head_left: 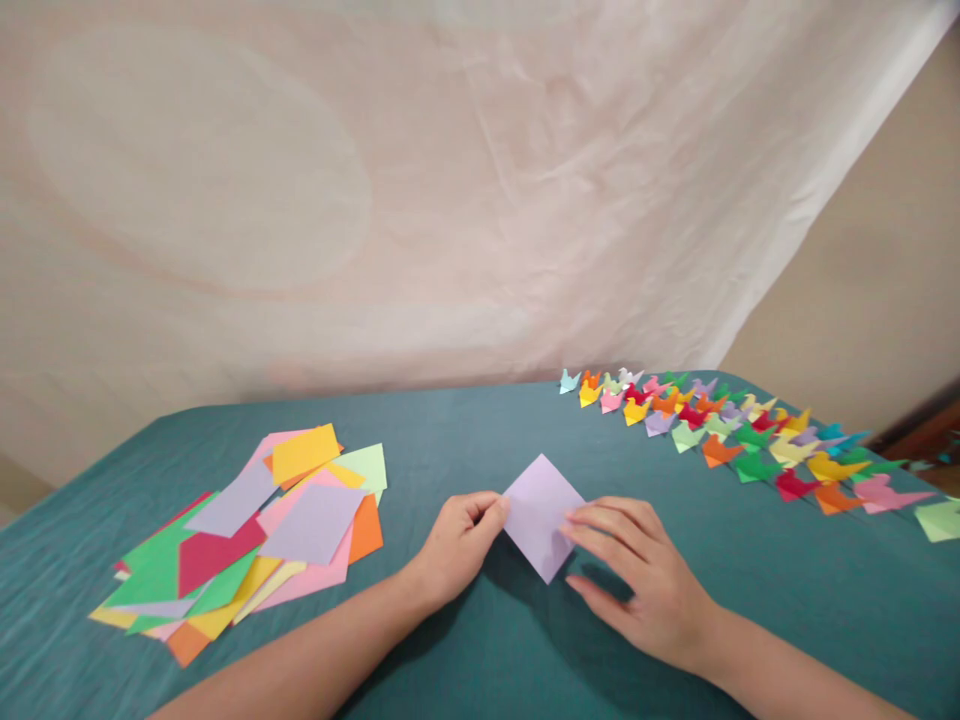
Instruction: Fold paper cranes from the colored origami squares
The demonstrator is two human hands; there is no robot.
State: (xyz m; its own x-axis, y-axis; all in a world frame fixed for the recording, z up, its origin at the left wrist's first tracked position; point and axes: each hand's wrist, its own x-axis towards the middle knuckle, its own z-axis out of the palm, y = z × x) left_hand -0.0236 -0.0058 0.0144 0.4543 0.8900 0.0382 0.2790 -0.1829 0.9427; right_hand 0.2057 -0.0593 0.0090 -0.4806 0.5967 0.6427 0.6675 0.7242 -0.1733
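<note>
A square sheet of lilac paper (541,515) is held up in front of me, turned so that one corner points away and one toward me. My left hand (466,540) pinches its left corner between thumb and curled fingers. At the right corner, the fingertips of my right hand (637,570) touch the sheet's face, with the fingers stretched out and the thumb apart below. No fold line shows on the sheet.
A loose pile of coloured paper sheets (225,560) lies on the left of the teal cloth-covered table (450,430). Rows of folded paper birds (720,450) stand along the right side. A pale cloth (420,200) hangs behind the table.
</note>
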